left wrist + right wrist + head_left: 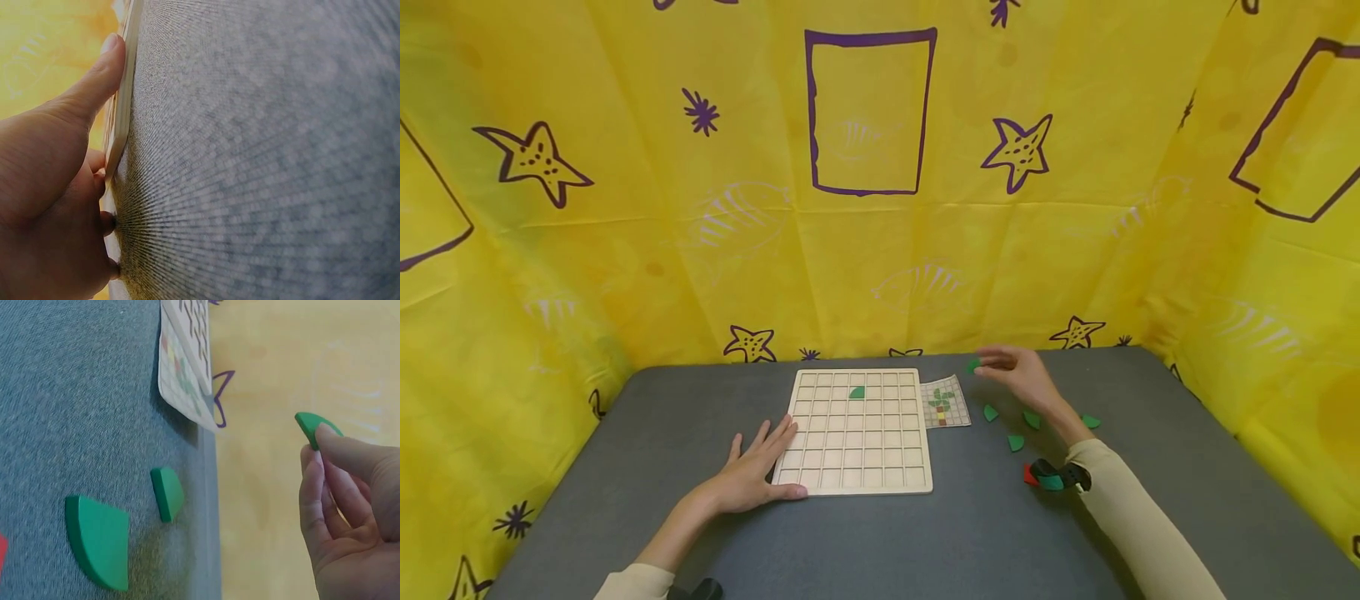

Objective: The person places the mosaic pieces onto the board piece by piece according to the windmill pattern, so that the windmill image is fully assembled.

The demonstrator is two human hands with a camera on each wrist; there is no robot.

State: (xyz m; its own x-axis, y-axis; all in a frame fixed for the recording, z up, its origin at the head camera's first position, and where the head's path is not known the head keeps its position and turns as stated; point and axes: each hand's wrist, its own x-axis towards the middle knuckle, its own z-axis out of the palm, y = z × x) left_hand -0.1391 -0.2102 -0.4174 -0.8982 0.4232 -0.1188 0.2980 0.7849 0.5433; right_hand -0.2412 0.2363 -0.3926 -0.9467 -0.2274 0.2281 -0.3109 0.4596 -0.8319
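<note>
- Head view: the right hand (1024, 382), raised at the far side of the grey table (842, 550), pinches 1 green piece (306, 427) between thumb and fingertips, the gap closed down to the piece's thickness.
- That piece is up and to the right of the printed card (959, 413); in the right wrist view it is tilted, a rounded edge showing past the thumb.
- The left hand (748, 482) has its fingers spread and fairly straight, resting at the left edge of the wooden grid board (853, 450); its thumb lies along the near-left corner, touching the board.
- On the board, 1 green fan-shaped piece (857, 392) sits in a cell toward the far edge, near the middle.
- The card, bearing a green, red and yellow pattern, meets the board's right edge; whether it runs underneath, I cannot tell.
- Right of the card lie 4 loose green pieces (1016, 442), apart from each other.
- 1 red piece (1027, 475) shows partly behind the black wristband (1077, 476).
- Yellow cloth (865, 250) with purple drawings hangs behind.
</note>
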